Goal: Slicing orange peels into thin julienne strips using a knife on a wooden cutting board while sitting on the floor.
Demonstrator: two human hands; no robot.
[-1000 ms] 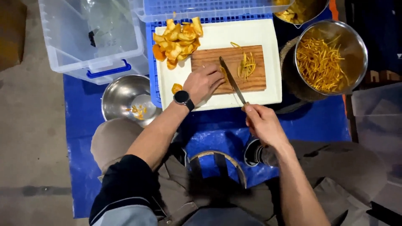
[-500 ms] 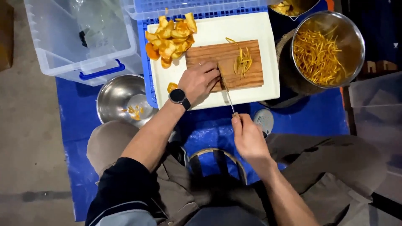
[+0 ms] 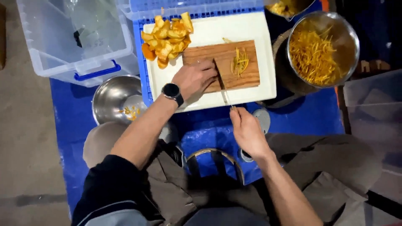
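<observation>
My left hand (image 3: 193,78), with a black watch on its wrist, rests palm down on the left part of a wooden cutting board (image 3: 234,79). A small heap of thin orange peel strips (image 3: 239,62) lies on that board. My right hand (image 3: 247,132) grips the handle of a knife (image 3: 222,83) whose blade lies across the board beside my left fingers. The board sits on a white tray (image 3: 264,50), with a pile of orange peel pieces (image 3: 167,38) at the tray's far left corner.
A steel bowl (image 3: 323,50) full of peel strips stands at the right. A smaller steel bowl (image 3: 114,98) with a few scraps sits at the left on blue sheeting (image 3: 318,115). A transparent plastic bin (image 3: 75,42) is at far left. My knees are below.
My right hand has slid left and nearer the board with the knife, and the blade now stands almost straight across it. My left hand has stayed on the board.
</observation>
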